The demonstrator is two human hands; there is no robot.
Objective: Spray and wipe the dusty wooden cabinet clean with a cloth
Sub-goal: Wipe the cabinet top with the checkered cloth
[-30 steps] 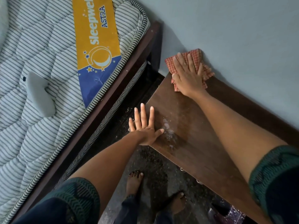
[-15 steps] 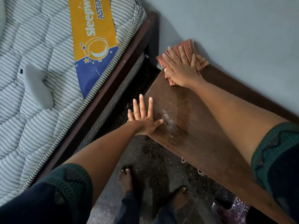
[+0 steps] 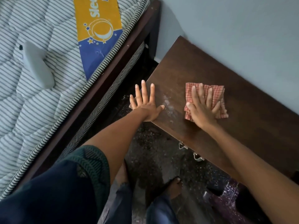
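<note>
The right hand [image 3: 202, 109] lies flat on the red checked cloth [image 3: 208, 101], fingers spread and pressed down on it, so the cloth sticks out past the fingertips and to either side of the palm. Cloth and hand sit on the dark wooden cabinet top [image 3: 191, 65], which runs along the pale wall [image 3: 234, 29]. The left hand [image 3: 146, 104] is open too — fingers splayed, palm down on the near front edge of the cabinet, with the smaller fingers reaching out past the edge over the gap. Between the left thumb and the cloth there is a whitish, dusty smear [image 3: 167, 104] on the wood, just beside the thumb tip. Beyond the left fingertips stands the dark bed frame [image 3: 113, 68] with a striped mattress [image 3: 32, 94] on it — its yellow and blue label [image 3: 98, 34] shows a moon and stars. Below the hands, bare feet [image 3: 173, 186] stand on a speckled floor [image 3: 153, 151], and small metal handles [image 3: 182, 145] show under the cabinet's front edge.
</note>
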